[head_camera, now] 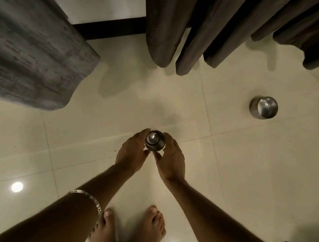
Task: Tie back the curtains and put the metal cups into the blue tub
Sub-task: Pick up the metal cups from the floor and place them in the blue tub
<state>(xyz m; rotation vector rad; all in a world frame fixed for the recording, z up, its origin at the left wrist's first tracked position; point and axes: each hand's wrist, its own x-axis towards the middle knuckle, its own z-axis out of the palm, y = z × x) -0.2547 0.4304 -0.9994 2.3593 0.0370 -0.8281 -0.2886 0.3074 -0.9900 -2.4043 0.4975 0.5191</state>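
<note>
Metal cup (154, 140) cupped between left hand (132, 152) and right hand (171, 159), fingers curled round its sides for steady carrying; second metal cup (264, 107) on floor (88, 152) near curtains (199, 23); blue tub out of view

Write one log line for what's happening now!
hands: left hand + right hand hold metal cup | second cup: on floor | curtains: loose

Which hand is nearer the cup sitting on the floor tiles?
Right. The right hand is on the side toward the floor cup; the left hand is farther. Both cradle the held cup.
</note>
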